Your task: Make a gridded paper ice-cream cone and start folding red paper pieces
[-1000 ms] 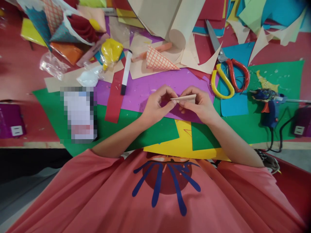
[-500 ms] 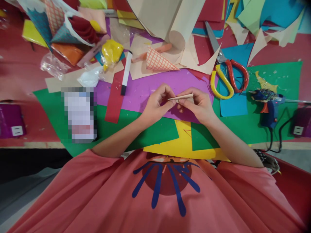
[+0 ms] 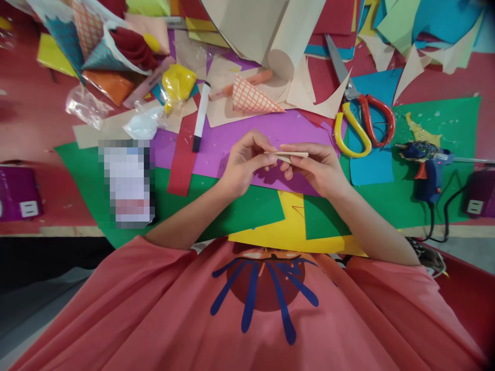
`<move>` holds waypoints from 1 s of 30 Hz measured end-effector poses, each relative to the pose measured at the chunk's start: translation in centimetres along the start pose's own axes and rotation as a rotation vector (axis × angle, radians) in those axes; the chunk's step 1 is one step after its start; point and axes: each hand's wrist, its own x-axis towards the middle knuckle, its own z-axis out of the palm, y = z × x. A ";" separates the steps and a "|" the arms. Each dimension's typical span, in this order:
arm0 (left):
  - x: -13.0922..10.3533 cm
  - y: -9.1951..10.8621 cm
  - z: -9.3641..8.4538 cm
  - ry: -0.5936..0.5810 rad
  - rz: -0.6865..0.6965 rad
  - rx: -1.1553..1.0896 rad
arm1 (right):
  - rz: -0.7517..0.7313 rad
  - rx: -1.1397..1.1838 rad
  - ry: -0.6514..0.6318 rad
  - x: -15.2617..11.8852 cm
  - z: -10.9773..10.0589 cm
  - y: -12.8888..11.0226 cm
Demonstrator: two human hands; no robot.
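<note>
Both of my hands hold one small folded piece of beige paper [image 3: 288, 154] above the purple sheet [image 3: 240, 139]. My left hand [image 3: 245, 165] pinches its left tip between thumb and fingers. My right hand [image 3: 319, 167] grips its right part, fingers laid flat along it. The paper lies nearly level and shows edge-on.
Coloured paper sheets and scraps cover the table. A checked paper cone [image 3: 251, 98] and a marker [image 3: 201, 116] lie behind my hands. Scissors [image 3: 359, 123] and a blue glue gun [image 3: 427, 165] with its cable sit to the right. A blurred-out object [image 3: 126, 183] lies left.
My fingers have shifted along the beige piece, which now lies flatter and a little lower to the left. My right fingers have straightened over it.
</note>
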 end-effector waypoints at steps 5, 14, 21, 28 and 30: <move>-0.2 -0.1 -0.3 -0.027 0.001 0.061 | 0.048 0.033 0.025 0.0 0.0 0.1; -0.1 -0.7 0.4 0.092 0.091 0.032 | 0.089 0.107 0.005 0.2 0.0 0.2; 0.1 -0.1 -0.5 -0.025 -0.018 0.058 | 0.082 0.058 0.102 0.2 -1.0 -0.4; 0.2 0.9 0.1 -0.031 -0.080 0.146 | 0.075 0.028 0.071 0.2 -1.2 -0.4; 0.2 1.0 0.2 -0.035 -0.082 0.145 | 0.071 0.031 0.065 0.2 -1.1 -0.4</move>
